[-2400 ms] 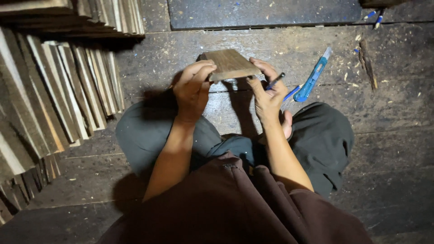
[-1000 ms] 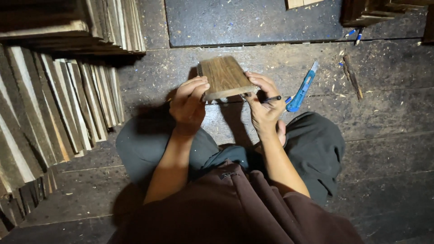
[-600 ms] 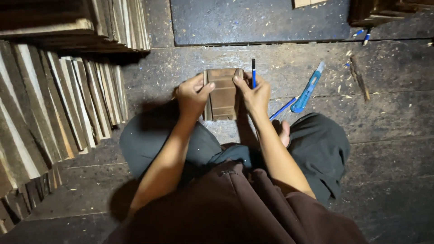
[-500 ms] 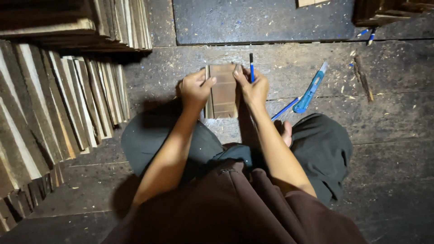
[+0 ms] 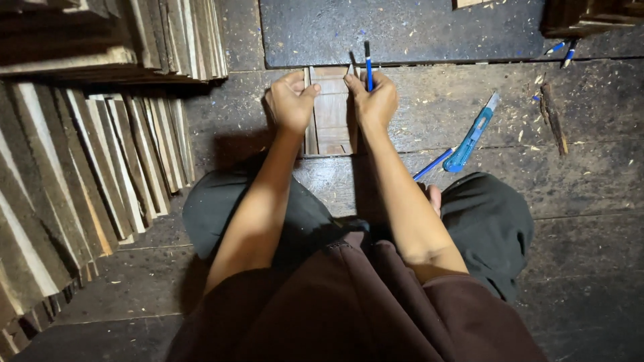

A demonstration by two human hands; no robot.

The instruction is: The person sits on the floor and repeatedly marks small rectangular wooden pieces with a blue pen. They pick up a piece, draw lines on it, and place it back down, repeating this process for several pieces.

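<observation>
Holding: wood piece (image 5: 332, 110) is clasped by both grips on the floor (image 5: 590, 167).
Left hand (image 5: 290, 102): closed on its edge.
Right hand (image 5: 374, 100): closed on it, blue pen (image 5: 367, 65) also pinched.

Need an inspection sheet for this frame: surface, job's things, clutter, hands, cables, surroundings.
Surface: dark plank floor, dusty, strewn with wood chips.
Job's things: small wooden piece with raised side rails, lying flat on the floor; blue pen upright in the right hand.
Clutter: blue utility knife; a second pen beside it; more pens at top right.
Hands: left hand grips the piece's left edge; right hand grips its right edge, fingers around the pen.
Cables: nothing seen.
Surroundings: rows of wooden slats on the left.
</observation>
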